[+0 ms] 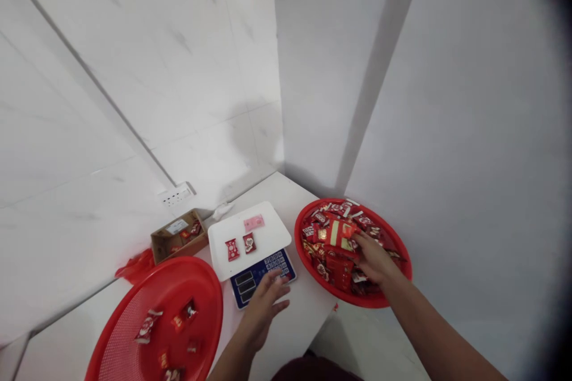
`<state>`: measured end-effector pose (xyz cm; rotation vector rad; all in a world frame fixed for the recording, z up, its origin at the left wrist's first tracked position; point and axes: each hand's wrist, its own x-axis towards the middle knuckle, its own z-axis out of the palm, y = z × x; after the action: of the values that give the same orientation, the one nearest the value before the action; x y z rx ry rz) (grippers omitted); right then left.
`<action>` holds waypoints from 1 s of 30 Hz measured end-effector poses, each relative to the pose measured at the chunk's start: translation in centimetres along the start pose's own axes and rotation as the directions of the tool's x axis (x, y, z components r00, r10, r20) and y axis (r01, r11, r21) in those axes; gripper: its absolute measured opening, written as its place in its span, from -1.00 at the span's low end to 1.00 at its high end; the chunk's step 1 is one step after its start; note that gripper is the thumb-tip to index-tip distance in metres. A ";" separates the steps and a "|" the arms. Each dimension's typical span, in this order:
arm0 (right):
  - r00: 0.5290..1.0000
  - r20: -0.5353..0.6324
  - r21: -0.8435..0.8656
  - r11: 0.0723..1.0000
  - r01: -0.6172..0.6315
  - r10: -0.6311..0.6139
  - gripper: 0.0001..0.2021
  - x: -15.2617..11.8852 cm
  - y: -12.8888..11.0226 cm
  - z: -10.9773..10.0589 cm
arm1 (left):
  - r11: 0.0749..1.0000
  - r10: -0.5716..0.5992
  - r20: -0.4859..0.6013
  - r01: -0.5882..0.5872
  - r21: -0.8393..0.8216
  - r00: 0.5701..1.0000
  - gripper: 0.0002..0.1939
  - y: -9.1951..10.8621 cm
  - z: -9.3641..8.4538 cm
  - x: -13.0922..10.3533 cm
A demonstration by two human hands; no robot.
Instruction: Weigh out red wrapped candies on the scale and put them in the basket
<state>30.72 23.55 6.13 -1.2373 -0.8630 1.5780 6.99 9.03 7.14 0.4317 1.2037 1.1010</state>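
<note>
My right hand point(373, 257) reaches into a red basket point(404, 250) heaped with small wrapped packets, its fingers closed at the edge of a red and yellow packet point(338, 233). In front of the scale's blue keypad panel point(250, 278), my left hand point(267, 303) hovers with fingers apart and nothing in it. Three small packets lie on the scale's white tray point(272, 244): a pink one point(254, 222), a red one point(232, 249) and a dark red one point(249, 243).
At the lower left a second red basket point(210, 286) holds several packets. Behind it are a cardboard box point(164, 247) with packets inside and a red plastic bag point(136, 266). A wall socket point(176, 195) sits above the white table point(308, 315); walls meet behind it.
</note>
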 end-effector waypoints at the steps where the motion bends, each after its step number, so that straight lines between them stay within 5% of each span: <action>1: 0.995 0.064 0.086 0.993 -0.079 0.074 -0.85 -0.6 0.0 0.9 | 1.000 0.010 0.030 -0.009 -0.028 0.999 -0.44 0.2 0.9 0.2; 5: 0.911 0.314 0.158 0.932 -0.326 0.266 -0.85 -3.5 0.5 5.0 | 0.978 -0.012 0.146 0.042 -0.204 0.989 -0.42 0.8 2.6 1.7; 9: 0.829 0.468 0.013 0.935 -0.355 0.308 -0.72 -5.5 1.3 8.0 | 0.949 -0.023 0.211 0.087 -0.302 0.977 -0.46 1.0 1.6 2.2; 14: 0.885 0.420 -0.238 0.966 -0.105 0.199 -0.66 -5.6 2.7 9.9 | 0.977 0.024 0.108 -0.001 -0.214 0.994 -0.40 0.8 0.9 1.0; 17: 0.936 0.336 -0.431 0.901 0.049 0.110 -0.69 -5.5 4.2 10.9 | 0.985 0.015 -0.022 -0.018 -0.173 1.000 -0.36 0.4 1.1 0.8; 20: 0.931 0.365 -0.489 0.855 0.173 0.020 -0.69 -5.3 5.8 11.7 | 0.983 -0.013 -0.117 -0.009 -0.182 0.993 -0.40 -0.2 0.7 1.2; 24: 0.898 0.441 -0.473 0.852 0.223 0.010 -0.65 -5.0 7.4 12.4 | 0.965 -0.032 -0.196 -0.021 -0.262 0.980 -0.48 -1.0 -0.8 1.7; 30: 0.919 0.381 -0.574 0.805 0.150 0.100 -0.71 -4.3 9.0 13.0 | 0.927 -0.070 -0.263 -0.034 -0.374 0.962 -0.54 -1.5 -2.1 0.9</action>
<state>16.29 16.73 2.47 -1.3274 -1.7385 1.6153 5.77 8.57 4.73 -0.0299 1.1935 1.3729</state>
